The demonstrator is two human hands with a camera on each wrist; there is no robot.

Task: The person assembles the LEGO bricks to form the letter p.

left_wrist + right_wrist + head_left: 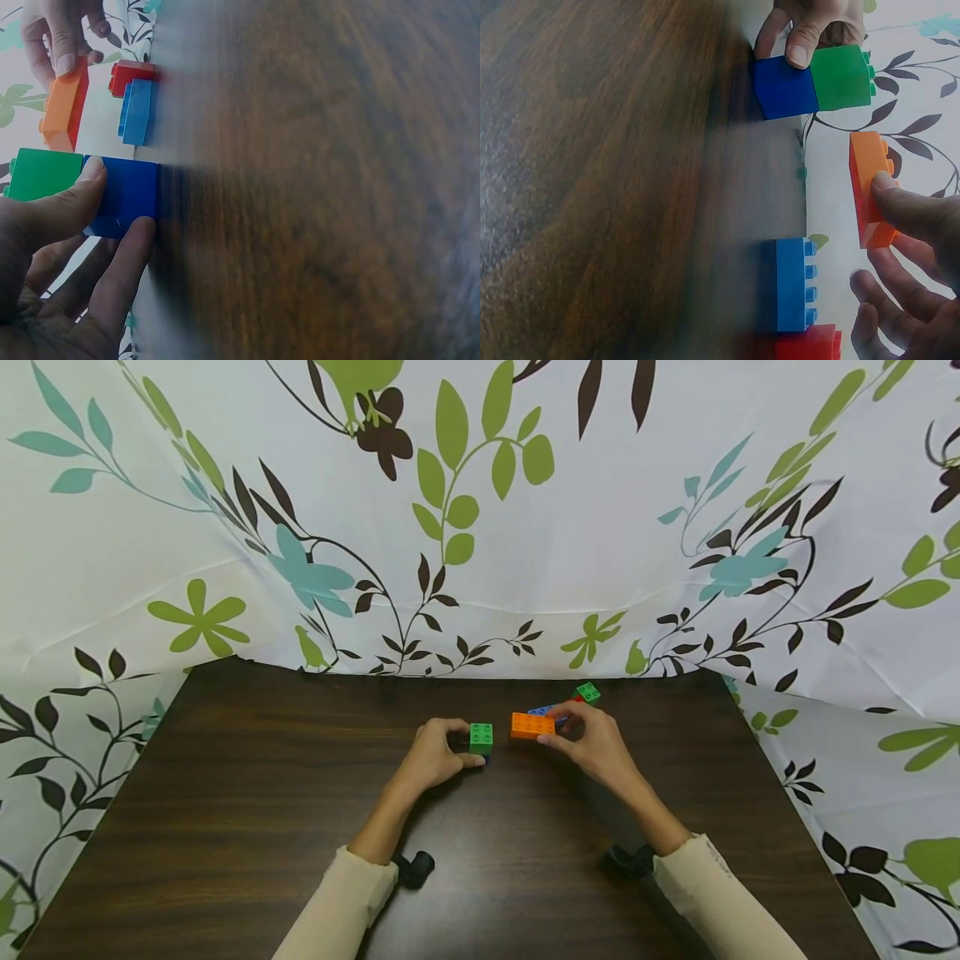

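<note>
My left hand [435, 753] grips a dark blue toy brick [129, 196] between thumb and fingers. A green brick [481, 737] is stacked on top of it, its studs facing up. The blue one stands on the table. To the right, my right hand [596, 743] pinches an orange brick [531, 726] by its right end, thumb on the near side. In the right wrist view the orange brick hangs above the table, apart from the green and blue stack. Most of the dark blue brick is hidden in the head view.
Behind the right hand, a lighter blue long brick [790, 285] lies on the table beside a red brick [810, 345]. Another green brick [588, 693] shows near the red one, close to the back edge. A leaf-patterned cloth [480, 593] hangs behind the dark wooden table [262, 793].
</note>
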